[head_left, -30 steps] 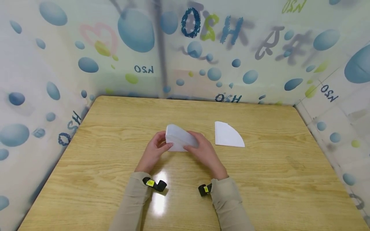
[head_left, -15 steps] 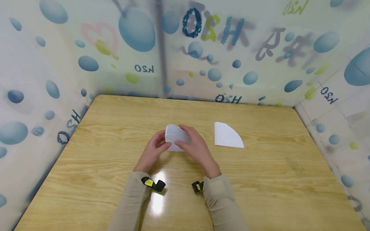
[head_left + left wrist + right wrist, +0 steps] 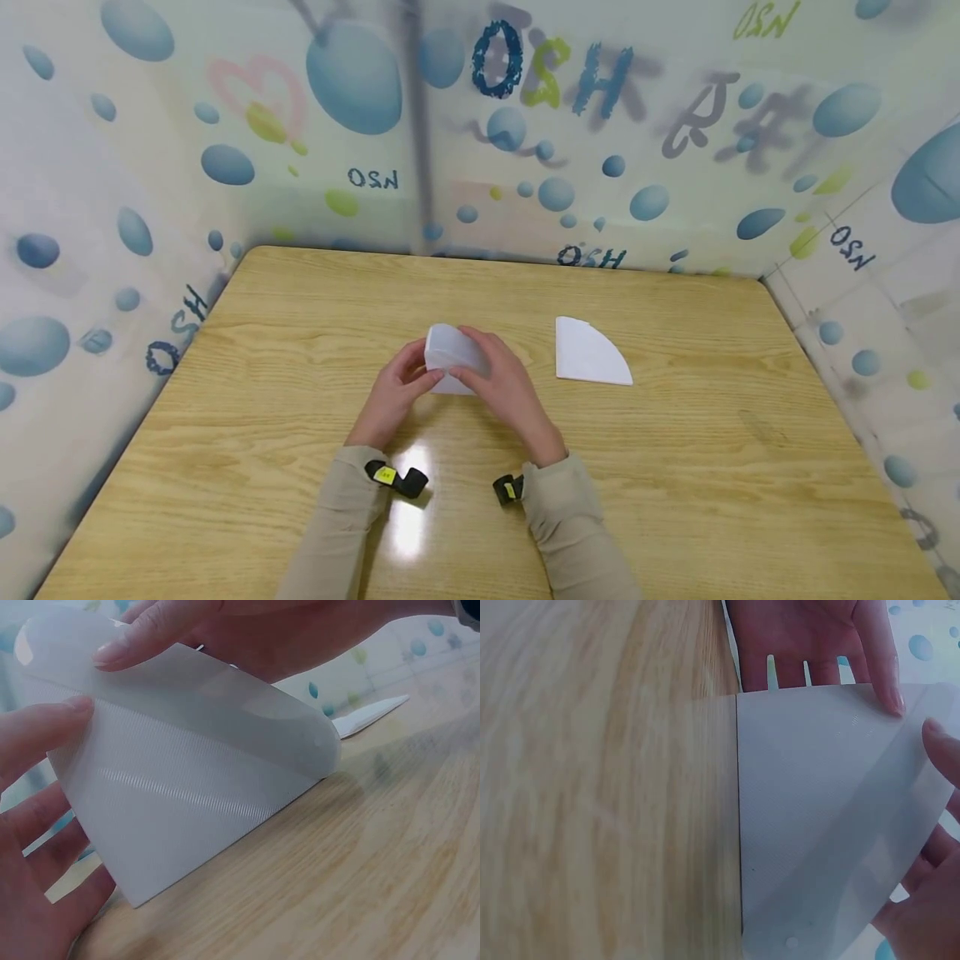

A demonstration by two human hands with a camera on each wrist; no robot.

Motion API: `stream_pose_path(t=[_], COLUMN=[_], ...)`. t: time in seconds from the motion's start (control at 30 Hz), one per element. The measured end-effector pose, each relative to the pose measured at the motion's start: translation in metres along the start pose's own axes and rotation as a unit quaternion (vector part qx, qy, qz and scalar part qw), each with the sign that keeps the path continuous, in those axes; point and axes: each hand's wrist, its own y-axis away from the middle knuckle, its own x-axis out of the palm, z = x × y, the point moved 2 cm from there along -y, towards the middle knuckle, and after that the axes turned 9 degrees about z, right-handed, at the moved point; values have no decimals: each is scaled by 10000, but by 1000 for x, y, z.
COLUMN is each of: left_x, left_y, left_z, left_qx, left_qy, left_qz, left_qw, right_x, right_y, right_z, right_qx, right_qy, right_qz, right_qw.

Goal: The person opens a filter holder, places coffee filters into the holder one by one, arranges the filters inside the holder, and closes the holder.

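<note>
A white folded sheet [image 3: 453, 350] with a rounded, bent-over upper part is held upright between both hands, its lower edge on or just over the wooden table. The left hand [image 3: 393, 396] grips its left side, thumb on the near face and fingers behind. The right hand [image 3: 513, 396] holds the upper right part, thumb on the near face close to the left thumb. Fine ribbed lines cross the sheet [image 3: 172, 795] in the left wrist view. In the right wrist view the sheet [image 3: 817, 787] hides part of the fingers behind it.
A white quarter-circle piece [image 3: 592, 352] lies flat on the wooden table [image 3: 712, 433], to the right of the hands. Patterned walls with blue drops and letters [image 3: 555, 192] stand along the table's back and sides.
The right hand has moved left along the sheet, its thumb coming nearer the left thumb. The left hand has hardly moved, and the quarter-circle piece stays in place.
</note>
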Motion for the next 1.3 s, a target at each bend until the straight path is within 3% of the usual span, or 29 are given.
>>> stream_pose_path(t=[0.27, 0.8, 1.3], left_x=[-9, -11, -11], left_y=[-3, -3, -6], left_z=[19, 21, 23], left_qx=[16, -39, -96], left_qy=[150, -18, -69], left_qz=[52, -8, -29], left_qw=[9999, 10000, 9999], right_x=[3, 4, -6], right_y=[0, 0, 5], right_z=[4, 1, -5], right_qx=[104, 15, 436], right_qy=[5, 6, -881], right_qz=[78, 118, 92], right_qw=[9999, 9999, 9951])
